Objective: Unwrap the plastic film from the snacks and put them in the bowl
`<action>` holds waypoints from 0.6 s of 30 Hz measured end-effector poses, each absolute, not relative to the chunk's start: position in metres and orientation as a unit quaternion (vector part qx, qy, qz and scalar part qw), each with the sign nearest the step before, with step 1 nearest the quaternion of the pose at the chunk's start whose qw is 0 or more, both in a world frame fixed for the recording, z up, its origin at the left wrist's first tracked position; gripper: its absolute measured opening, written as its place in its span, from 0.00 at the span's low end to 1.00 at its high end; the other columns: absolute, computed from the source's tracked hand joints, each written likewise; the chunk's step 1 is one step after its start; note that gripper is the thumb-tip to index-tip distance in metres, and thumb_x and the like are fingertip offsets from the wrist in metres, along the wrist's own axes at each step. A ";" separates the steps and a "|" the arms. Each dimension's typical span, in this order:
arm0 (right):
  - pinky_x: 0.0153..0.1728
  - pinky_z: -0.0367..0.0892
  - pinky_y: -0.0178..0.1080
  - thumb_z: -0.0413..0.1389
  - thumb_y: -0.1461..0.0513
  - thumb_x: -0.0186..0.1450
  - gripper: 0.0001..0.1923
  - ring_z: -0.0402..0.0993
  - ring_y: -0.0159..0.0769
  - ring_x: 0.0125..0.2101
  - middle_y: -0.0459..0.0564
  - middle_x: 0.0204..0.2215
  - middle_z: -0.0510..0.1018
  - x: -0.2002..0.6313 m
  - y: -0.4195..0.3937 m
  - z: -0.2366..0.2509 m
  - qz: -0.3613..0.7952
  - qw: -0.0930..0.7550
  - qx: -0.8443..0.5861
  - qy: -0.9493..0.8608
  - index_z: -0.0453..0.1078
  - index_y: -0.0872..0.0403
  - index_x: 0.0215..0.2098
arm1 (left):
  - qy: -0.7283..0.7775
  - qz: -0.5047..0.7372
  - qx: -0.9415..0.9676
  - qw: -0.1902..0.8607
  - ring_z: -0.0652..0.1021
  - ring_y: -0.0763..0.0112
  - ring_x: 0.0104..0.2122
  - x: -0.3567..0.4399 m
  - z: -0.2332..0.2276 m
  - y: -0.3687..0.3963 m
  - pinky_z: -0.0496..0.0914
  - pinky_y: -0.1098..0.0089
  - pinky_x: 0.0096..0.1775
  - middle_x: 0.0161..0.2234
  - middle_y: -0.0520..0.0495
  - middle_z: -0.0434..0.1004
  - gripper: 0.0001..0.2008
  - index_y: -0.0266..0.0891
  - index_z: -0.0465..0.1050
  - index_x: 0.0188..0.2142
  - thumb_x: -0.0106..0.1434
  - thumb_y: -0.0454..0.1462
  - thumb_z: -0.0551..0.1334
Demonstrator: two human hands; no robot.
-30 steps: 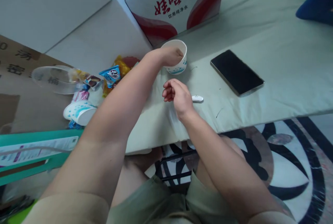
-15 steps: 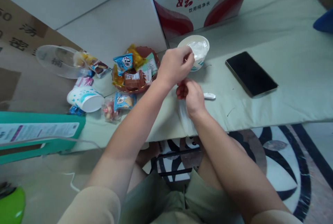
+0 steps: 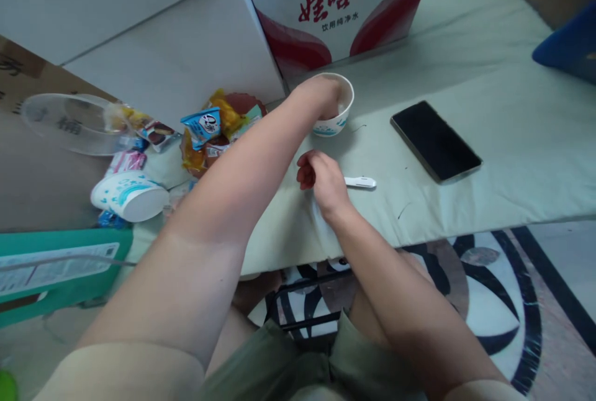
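My left hand (image 3: 321, 95) reaches down into a white paper bowl (image 3: 331, 128) with a blue pattern. Its fingers are hidden inside, so their grip does not show. Closer to me, my right hand (image 3: 326, 180) rests on the cloth with its fingers curled inward. What lies within those fingers, if anything, is hidden. A white plastic utensil handle (image 3: 362, 182) sticks out to the right from behind this hand; its other end is covered.
Left of the bowl are a plate of wrapped snacks (image 3: 203, 128), a tipped paper cup (image 3: 128, 195) and a clear lid (image 3: 65, 125). A phone (image 3: 435, 140) lies at right. A white-and-red carton (image 3: 342, 10) stands behind. The cloth's edge faces me.
My left hand has moved from above the right hand, beside the bowl, down into the bowl. My right hand stays curled near the utensil. The whole view has shifted slightly.
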State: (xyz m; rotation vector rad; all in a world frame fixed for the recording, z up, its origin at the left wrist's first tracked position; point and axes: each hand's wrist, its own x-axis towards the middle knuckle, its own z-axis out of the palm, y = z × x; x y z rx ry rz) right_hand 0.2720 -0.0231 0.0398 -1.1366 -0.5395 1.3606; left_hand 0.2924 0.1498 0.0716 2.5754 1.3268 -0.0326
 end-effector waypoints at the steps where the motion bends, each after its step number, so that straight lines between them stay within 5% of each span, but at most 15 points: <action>1: 0.22 0.58 0.32 0.47 0.64 0.67 0.14 0.64 0.27 0.17 0.40 0.15 0.70 0.274 -0.022 0.039 0.587 0.600 -0.492 -0.229 0.67 0.52 0.25 | 0.458 -0.031 0.879 0.125 0.81 0.49 0.45 0.295 0.068 0.150 0.69 0.54 0.53 0.25 0.47 0.73 0.07 0.36 0.74 0.20 0.47 0.26 0.68; 5: 0.22 0.59 0.32 0.47 0.64 0.67 0.13 0.65 0.26 0.17 0.40 0.15 0.70 0.278 -0.020 0.039 0.593 0.598 -0.490 -0.222 0.67 0.52 0.25 | 0.463 -0.132 0.869 0.116 0.77 0.49 0.55 0.305 0.076 0.148 0.64 0.54 0.62 0.34 0.44 0.79 0.07 0.33 0.79 0.28 0.52 0.24 0.65; 10: 0.21 0.58 0.31 0.47 0.64 0.68 0.14 0.63 0.26 0.17 0.39 0.15 0.69 0.277 -0.021 0.042 0.604 0.594 -0.487 -0.211 0.66 0.52 0.25 | 0.452 -0.142 0.865 0.162 0.79 0.62 0.33 0.285 0.130 0.138 0.72 0.56 0.49 0.27 0.48 0.78 0.05 0.33 0.81 0.33 0.57 0.27 0.67; 12: 0.21 0.58 0.31 0.46 0.64 0.68 0.15 0.63 0.26 0.16 0.39 0.15 0.68 0.276 -0.023 0.044 0.599 0.593 -0.493 -0.216 0.66 0.52 0.24 | 0.458 -0.008 0.876 0.148 0.77 0.69 0.33 0.260 0.143 0.117 0.71 0.65 0.44 0.30 0.50 0.77 0.07 0.35 0.79 0.36 0.62 0.27 0.62; 15: 0.21 0.58 0.31 0.46 0.64 0.68 0.15 0.62 0.26 0.16 0.40 0.15 0.68 0.272 -0.027 0.044 0.596 0.589 -0.496 -0.228 0.65 0.52 0.24 | 0.382 0.430 0.773 0.269 0.74 0.75 0.22 0.206 0.129 0.063 0.66 0.73 0.28 0.21 0.55 0.70 0.10 0.40 0.72 0.28 0.63 0.27 0.60; 18: 0.21 0.58 0.31 0.46 0.63 0.68 0.14 0.62 0.26 0.17 0.40 0.16 0.69 0.263 -0.034 0.040 0.595 0.581 -0.494 -0.253 0.66 0.52 0.25 | 0.398 0.515 0.700 0.293 0.69 0.76 0.19 0.149 0.088 0.005 0.63 0.72 0.25 0.18 0.55 0.68 0.13 0.40 0.72 0.26 0.68 0.37 0.59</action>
